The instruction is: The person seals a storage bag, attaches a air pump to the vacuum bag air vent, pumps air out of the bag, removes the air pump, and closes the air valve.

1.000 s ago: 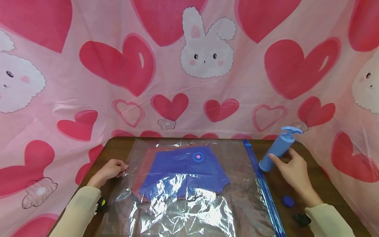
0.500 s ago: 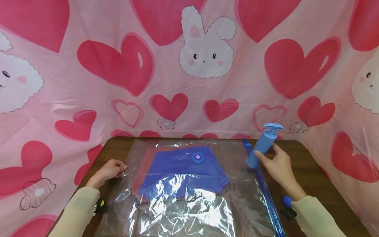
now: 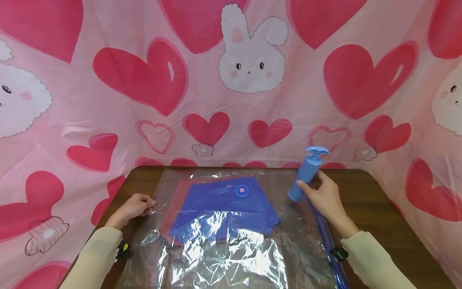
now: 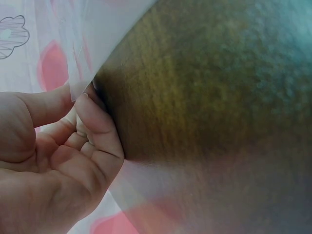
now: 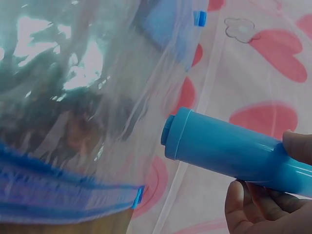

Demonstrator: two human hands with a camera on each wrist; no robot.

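A clear plastic vacuum storage bag [image 3: 299, 245] lies flat on the table, with folded blue cloth [image 3: 216, 198] and reddish cloth [image 3: 176, 200] inside. Its round blue valve [image 3: 242, 190], pink at the centre, faces up over the blue cloth. My left hand [image 3: 134, 205] pinches the bag's left edge between thumb and forefinger, as the left wrist view shows. In my right hand [image 3: 326, 196] is a light blue hand pump [image 3: 304, 178], held by its barrel above the bag's right side, tilted with the T-shaped handle up. Its nozzle end [image 5: 168, 131] points toward the bag.
A blue zip strip [image 3: 325, 237] runs along the bag's right side, partly under my right forearm. The dark wooden table [image 3: 382, 224] has rounded far corners. Pink curtain [image 3: 249, 108] with hearts and rabbits stands close behind and at both sides.
My right hand has carried the pump leftward, from beyond the zip strip to over the bag. The round blue cap on the table is now hidden by my right arm. My left hand stays put.
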